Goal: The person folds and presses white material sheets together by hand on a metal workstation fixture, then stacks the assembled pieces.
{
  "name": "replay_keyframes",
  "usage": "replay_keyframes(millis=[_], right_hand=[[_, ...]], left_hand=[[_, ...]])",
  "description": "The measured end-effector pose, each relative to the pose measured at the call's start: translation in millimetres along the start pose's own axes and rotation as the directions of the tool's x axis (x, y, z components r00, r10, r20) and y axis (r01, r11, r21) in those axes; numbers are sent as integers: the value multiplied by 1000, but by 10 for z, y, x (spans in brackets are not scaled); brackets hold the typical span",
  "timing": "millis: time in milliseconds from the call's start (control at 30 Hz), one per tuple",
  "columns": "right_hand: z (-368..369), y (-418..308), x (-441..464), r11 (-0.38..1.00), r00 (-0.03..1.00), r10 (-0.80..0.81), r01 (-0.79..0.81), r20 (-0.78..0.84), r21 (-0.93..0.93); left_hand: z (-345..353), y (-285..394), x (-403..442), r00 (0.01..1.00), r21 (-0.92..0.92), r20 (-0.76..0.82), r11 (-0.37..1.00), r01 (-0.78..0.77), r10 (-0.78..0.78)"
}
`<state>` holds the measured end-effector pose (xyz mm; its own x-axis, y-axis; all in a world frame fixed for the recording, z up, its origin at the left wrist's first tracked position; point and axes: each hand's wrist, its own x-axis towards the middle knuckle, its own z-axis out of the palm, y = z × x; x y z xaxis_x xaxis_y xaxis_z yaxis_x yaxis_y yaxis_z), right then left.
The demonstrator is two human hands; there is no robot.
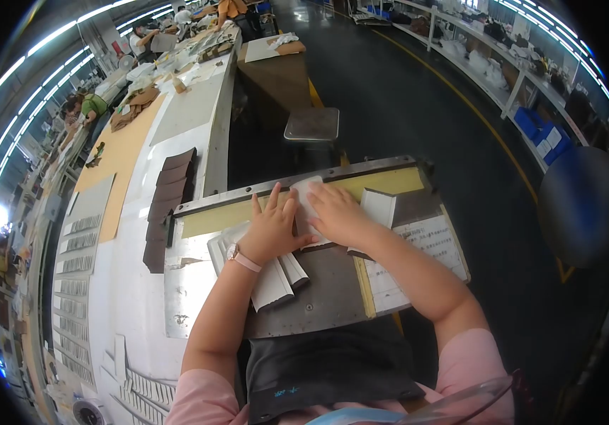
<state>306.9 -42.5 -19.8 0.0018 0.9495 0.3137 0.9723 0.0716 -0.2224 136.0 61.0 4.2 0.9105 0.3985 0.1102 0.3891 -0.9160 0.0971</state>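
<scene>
Between my two hands a white flat piece point(308, 198) lies on a metal-topped work board point(311, 294). My left hand point(274, 227), with a watch on its wrist, rests on the board with its fingers spread, its fingertips beside the piece's left edge. Flat on the white piece lies my right hand point(340, 214), fingers stretched out and pressing down. Below my left hand several white pieces with dark undersides point(270, 285) overlap at an angle. Another white piece point(380, 207) sits to the right, partly behind my right forearm.
A printed sheet point(421, 248) is fixed on the board's right side. Overlapping brown pieces point(166, 205) lie on the long table at left, with rows of thin strips point(76, 283) farther left. A stool point(311, 125) stands ahead; shelves point(474, 64) line the right. Several people work in the distance.
</scene>
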Motion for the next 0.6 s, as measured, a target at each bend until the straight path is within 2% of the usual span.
replay_keyframes(millis=[100, 200, 300, 400, 500, 600], right_hand=[[59, -3, -8, 999, 989, -49, 45, -138, -29], [68, -25, -11, 999, 995, -13, 8, -102, -46], [26, -27, 14, 1000, 991, 1, -5, -136, -29], [28, 7, 30, 999, 985, -28, 24, -170, -27], [-1, -27, 32, 1000, 990, 14, -12, -138, 14], [-99, -104, 20, 997, 996, 78, -77, -40, 31]], left_hand=[[-29, 14, 12, 1000, 13, 6, 1000, 14, -15], [-28, 12, -15, 1000, -6, -21, 1000, -5, 4], [-10, 14, -10, 1000, 26, -22, 1000, -9, 10], [39, -8, 25, 991, 39, -122, 998, -56, 61], [2, -7, 30, 998, -30, -49, 999, -29, 28], [3, 1, 22, 998, -13, -52, 999, -30, 29]])
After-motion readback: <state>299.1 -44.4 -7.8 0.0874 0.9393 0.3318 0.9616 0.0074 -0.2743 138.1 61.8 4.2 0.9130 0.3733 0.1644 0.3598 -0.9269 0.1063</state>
